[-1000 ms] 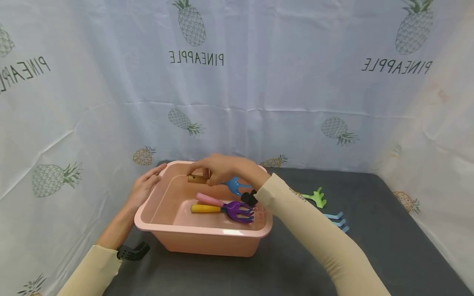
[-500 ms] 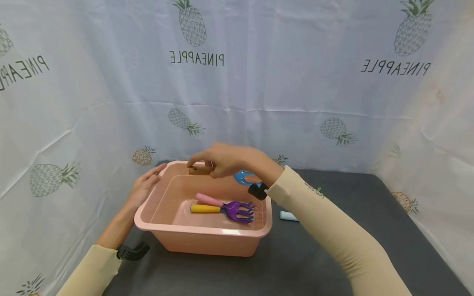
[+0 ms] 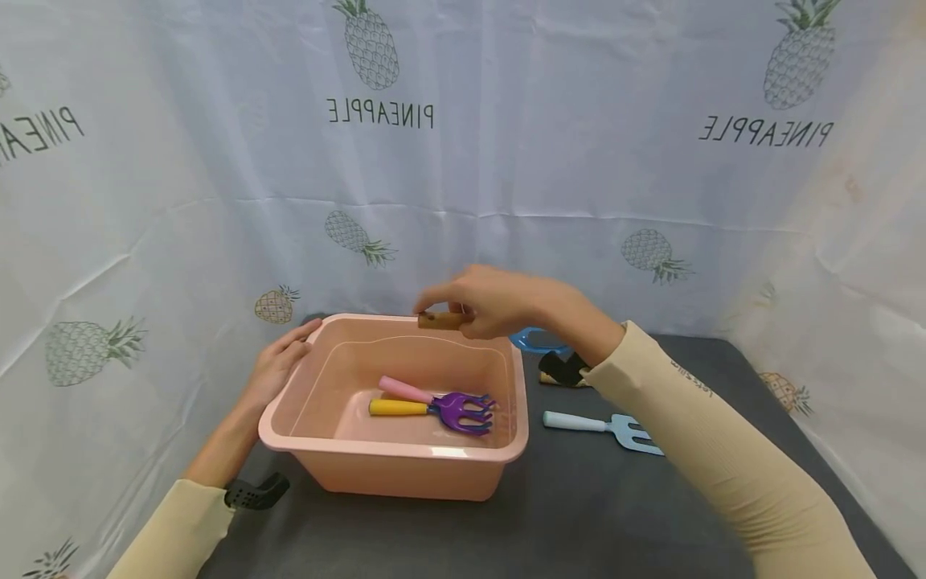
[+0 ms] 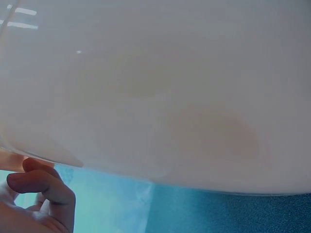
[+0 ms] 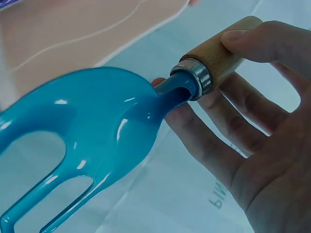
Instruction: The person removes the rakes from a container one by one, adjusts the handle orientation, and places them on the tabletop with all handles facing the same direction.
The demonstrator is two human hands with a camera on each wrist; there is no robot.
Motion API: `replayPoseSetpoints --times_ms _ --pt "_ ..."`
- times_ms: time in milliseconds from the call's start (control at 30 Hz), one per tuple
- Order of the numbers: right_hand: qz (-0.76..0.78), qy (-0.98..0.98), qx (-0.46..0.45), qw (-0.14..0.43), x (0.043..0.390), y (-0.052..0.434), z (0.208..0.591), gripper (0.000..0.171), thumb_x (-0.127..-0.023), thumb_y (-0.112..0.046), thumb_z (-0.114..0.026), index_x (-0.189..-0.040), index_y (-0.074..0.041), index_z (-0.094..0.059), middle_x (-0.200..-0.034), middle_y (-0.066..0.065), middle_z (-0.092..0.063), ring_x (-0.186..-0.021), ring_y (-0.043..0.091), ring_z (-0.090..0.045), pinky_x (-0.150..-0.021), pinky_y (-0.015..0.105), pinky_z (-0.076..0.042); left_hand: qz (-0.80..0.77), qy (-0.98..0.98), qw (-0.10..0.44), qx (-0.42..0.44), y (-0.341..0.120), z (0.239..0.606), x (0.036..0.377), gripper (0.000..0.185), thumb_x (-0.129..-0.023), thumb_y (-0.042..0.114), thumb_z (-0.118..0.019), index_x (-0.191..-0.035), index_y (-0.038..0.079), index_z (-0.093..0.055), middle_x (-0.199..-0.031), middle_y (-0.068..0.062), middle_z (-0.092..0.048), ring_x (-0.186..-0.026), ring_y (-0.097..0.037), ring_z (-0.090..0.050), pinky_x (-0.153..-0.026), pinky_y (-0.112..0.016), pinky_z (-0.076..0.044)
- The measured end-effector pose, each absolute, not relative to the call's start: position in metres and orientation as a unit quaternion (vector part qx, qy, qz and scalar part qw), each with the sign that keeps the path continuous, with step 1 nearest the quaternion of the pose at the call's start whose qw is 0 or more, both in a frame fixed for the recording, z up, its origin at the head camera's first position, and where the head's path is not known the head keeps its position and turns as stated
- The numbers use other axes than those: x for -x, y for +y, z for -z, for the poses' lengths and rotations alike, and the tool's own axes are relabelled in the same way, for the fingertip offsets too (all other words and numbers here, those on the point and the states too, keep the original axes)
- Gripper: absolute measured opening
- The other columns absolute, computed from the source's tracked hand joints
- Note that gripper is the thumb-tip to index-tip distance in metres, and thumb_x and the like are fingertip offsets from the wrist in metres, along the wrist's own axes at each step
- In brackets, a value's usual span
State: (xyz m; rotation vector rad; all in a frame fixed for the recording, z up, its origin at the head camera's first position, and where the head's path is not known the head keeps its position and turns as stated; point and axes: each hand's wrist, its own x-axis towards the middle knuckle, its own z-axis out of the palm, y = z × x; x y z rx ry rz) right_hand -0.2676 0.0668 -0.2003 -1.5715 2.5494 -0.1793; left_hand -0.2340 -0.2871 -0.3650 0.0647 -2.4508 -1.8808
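A pink plastic tub (image 3: 394, 452) stands on the dark table. My left hand (image 3: 278, 363) holds its left rim, and in the left wrist view the fingers (image 4: 44, 188) curl under the tub wall (image 4: 155, 97). My right hand (image 3: 470, 310) hovers over the tub's back right rim and pinches the wooden handle (image 3: 440, 321) of a blue hand fork (image 3: 538, 339). Up close, the blue fork head (image 5: 87, 141) hangs below the handle (image 5: 218, 53). A purple rake with a yellow handle (image 3: 434, 408) and a pink-handled tool (image 3: 405, 390) lie inside the tub.
A light blue fork (image 3: 604, 425) lies on the dark table (image 3: 579, 515) right of the tub. A white pineapple-print curtain (image 3: 506, 161) closes off the back and both sides. Black straps sit on both wrists.
My right hand has lifted the blue fork out of the tub, up and to the right, past the back rim. The left hand has stayed on the rim.
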Motion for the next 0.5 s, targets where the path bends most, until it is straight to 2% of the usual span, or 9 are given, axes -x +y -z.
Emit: replayPoseSetpoints --times_ms 167,333,500 --pt "0.056 0.854 0.514 0.063 0.263 0.093 0.201 0.057 -0.088 0.001 -0.06 -0.136 -0.029 -0.062 -0.094 -0.001 -0.071 -0.08 0.016 -0.06 -0.071 0.03 -0.051 0.599 -0.8 0.031 -0.018 -0.288 0.366 0.234 0.055 -0.107 0.029 -0.049 -0.16 0.013 -0.04 -0.165 -0.018 -0.037 -0.103 0.017 -0.057 -0.085 -0.008 -0.051" --pt "0.068 0.865 0.494 0.056 0.258 0.12 0.207 0.05 -0.095 -0.006 -0.063 -0.138 -0.031 -0.063 -0.093 -0.005 -0.069 -0.077 0.013 -0.058 -0.068 0.028 -0.051 0.593 -0.805 0.036 -0.014 -0.288 0.367 0.234 0.055 -0.107 0.028 -0.049 -0.159 0.013 -0.041 -0.164 -0.019 -0.038 -0.104 0.017 -0.056 -0.086 -0.007 -0.05" --pt "0.068 0.876 0.476 0.049 0.253 0.148 0.215 0.053 -0.093 -0.005 -0.065 -0.139 -0.031 -0.063 -0.098 -0.004 -0.071 -0.075 0.01 -0.058 -0.066 0.028 -0.051 0.593 -0.804 0.036 -0.011 -0.287 0.365 0.233 0.055 -0.108 0.029 -0.049 -0.159 0.013 -0.041 -0.165 -0.018 -0.037 -0.104 0.018 -0.056 -0.087 -0.007 -0.05"
